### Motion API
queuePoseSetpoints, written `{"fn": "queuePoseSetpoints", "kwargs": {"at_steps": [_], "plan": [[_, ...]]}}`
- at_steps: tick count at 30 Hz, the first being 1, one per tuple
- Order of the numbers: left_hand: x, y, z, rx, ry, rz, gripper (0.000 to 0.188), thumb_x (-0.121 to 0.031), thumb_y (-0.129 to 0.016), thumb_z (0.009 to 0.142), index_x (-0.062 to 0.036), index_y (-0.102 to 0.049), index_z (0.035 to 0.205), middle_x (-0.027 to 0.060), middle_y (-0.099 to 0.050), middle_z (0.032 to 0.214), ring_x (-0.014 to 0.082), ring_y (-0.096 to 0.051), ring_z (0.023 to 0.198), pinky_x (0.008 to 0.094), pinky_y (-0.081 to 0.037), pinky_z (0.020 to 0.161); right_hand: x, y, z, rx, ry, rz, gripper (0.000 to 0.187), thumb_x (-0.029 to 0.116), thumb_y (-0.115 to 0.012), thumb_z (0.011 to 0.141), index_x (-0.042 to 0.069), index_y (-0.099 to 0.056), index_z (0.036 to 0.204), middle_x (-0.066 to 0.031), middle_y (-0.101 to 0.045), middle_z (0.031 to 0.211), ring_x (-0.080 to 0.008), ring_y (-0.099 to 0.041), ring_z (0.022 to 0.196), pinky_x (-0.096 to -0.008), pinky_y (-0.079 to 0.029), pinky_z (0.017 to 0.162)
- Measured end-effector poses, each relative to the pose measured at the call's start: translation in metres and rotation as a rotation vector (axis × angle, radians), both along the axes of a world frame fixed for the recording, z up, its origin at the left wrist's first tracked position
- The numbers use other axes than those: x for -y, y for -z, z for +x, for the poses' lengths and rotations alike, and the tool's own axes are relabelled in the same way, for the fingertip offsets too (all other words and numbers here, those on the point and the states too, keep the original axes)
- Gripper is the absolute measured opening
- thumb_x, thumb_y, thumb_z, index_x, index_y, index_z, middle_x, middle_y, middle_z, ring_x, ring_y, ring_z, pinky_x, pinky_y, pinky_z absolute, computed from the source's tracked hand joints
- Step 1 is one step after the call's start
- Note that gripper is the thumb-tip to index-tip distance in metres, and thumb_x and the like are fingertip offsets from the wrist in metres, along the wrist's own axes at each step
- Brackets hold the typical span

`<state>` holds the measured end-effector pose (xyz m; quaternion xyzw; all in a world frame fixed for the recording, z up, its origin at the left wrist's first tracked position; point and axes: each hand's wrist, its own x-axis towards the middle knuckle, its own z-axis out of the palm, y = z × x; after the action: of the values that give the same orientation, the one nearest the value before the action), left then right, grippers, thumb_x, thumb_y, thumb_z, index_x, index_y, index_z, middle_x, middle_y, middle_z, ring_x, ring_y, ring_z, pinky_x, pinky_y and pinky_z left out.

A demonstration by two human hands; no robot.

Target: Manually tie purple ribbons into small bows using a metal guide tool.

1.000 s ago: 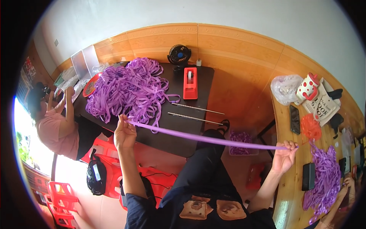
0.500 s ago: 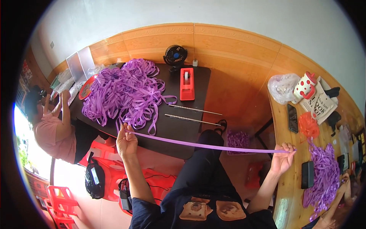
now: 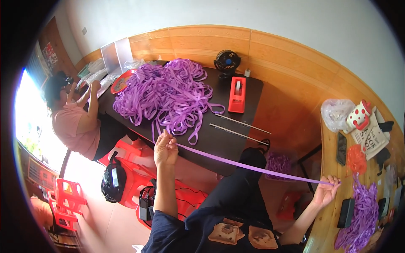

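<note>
Head view: purple ribbon strip (image 3: 253, 167) stretched taut off the table's front edge, left hand (image 3: 165, 148) and right hand (image 3: 325, 193) each pinched closed on it. Step: measuring length. Next likely needs cutting.

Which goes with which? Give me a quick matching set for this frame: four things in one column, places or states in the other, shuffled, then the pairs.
Things:
1. purple ribbon strand
2. red tape dispenser
3. small black fan
4. ribbon heap

Places or states:
A. piled loose over the left part of the dark table
B. stretched taut between the left hand and the right hand
C. at the table's far edge, by the wooden wall panel
D. on the table, right of the heap

Pairs: 1-B, 2-D, 3-C, 4-A
</note>
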<state>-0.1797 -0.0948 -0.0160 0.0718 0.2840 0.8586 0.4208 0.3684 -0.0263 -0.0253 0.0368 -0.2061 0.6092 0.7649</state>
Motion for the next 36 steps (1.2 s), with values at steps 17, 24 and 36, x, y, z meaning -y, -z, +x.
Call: {"fn": "queuePoseSetpoints", "kwargs": {"at_steps": [17, 24, 36], "plan": [[0.001, -0.007, 0.009, -0.078, 0.107, -0.027, 0.008, -0.008, -0.061, 0.088, -0.0005, -0.061, 0.090, 0.0094, -0.063, 0.080, 0.0193, -0.061, 0.069, 0.0237, -0.050, 0.061, -0.008, 0.022, 0.015, 0.048, 0.019, -0.055, 0.017, 0.015, -0.058, 0.091, 0.004, -0.058, 0.104, -0.0002, -0.049, 0.084, -0.0125, -0.043, 0.077, -0.0256, -0.032, 0.067], [0.002, 0.003, 0.001, 0.008, 0.153, 0.041, 0.007, -0.005, -0.059, 0.089, -0.0007, -0.061, 0.094, 0.0102, -0.063, 0.083, 0.0206, -0.062, 0.072, 0.0224, -0.051, 0.063, -0.009, 0.024, 0.016, 0.047, 0.003, -0.066, 0.017, 0.015, -0.058, 0.091, 0.003, -0.058, 0.103, -0.0006, -0.051, 0.083, -0.0126, -0.044, 0.077, -0.0258, -0.032, 0.067], [0.013, -0.052, 0.149, -0.160, 0.819, 0.156, 0.008, -0.001, -0.063, 0.084, 0.0005, -0.065, 0.092, 0.0136, -0.065, 0.081, 0.0202, -0.065, 0.069, 0.0242, -0.052, 0.057, 0.010, -0.022, -0.065, 0.663, 0.216, -0.332, 0.014, 0.002, -0.061, 0.084, -0.004, -0.064, 0.096, -0.0102, -0.063, 0.083, -0.0112, -0.054, 0.066, -0.0209, -0.039, 0.054]]}}
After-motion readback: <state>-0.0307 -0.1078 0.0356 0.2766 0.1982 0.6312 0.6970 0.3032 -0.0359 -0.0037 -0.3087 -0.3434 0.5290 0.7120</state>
